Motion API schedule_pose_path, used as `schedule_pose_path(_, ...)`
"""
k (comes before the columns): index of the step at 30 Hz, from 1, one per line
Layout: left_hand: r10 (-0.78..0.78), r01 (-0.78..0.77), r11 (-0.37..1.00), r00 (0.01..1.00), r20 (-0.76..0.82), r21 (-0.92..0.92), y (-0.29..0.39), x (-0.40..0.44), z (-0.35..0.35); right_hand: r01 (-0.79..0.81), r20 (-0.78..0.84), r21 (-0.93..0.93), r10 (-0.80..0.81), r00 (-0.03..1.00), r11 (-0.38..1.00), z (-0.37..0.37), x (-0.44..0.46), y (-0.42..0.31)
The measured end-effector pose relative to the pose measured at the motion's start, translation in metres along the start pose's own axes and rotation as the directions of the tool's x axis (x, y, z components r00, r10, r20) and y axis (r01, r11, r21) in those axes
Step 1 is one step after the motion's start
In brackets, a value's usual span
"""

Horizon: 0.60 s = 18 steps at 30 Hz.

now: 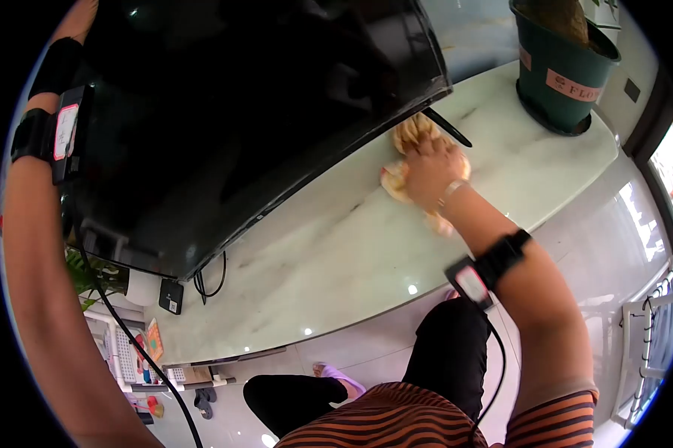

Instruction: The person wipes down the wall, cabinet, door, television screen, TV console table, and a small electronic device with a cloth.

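Note:
My right hand point(432, 170) presses a crumpled yellowish cloth point(394, 181) against the pale marble-look tabletop point(314, 246), close under the lower right corner of a large black screen point(224, 112). The cloth bunches out around the fingers, and a black stand foot point(448, 127) of the screen lies just beyond it. At the upper left, my left hand point(76, 21) is beside the screen's left edge, partly cut off by the view, its fingers hidden.
A green plant pot point(568, 75) stands on a dark saucer at the tabletop's right end. Near the left end lie a small black box point(170, 296) and a looped cable point(215, 282). A white rack point(650, 351) is at the lower right. Black cables hang from both forearms.

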<state>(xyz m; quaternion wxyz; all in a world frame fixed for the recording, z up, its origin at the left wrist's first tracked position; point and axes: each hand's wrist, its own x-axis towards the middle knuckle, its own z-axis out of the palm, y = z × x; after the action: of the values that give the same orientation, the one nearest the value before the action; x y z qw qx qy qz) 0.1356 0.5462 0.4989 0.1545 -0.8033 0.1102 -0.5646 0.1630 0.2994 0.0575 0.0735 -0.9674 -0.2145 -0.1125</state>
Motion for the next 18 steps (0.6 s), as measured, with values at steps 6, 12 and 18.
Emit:
schedule_pose_path(6, 0.026, -0.026, 0.997, 1.000, -0.006, -0.079, -0.009, 0.003, 0.005, 0.177, 0.395, 0.152, -0.224, 0.891, 0.972, -0.002, 0.081, -0.088)
schedule_pose_path(12, 0.009, -0.009, 0.998, 1.000, 0.004, -0.058, -0.021, 0.009, 0.010, 0.526, 0.076, -0.027, -0.523, 0.849, 0.850, 0.052, 0.014, -0.202)
schedule_pose_path(18, 0.005, -0.005, 1.000, 1.000, 0.004, 0.003, 0.000, 0.000, -0.001, 0.685, 0.318, 0.285, -0.740, 0.592, 0.670, -0.021, -0.047, -0.163)
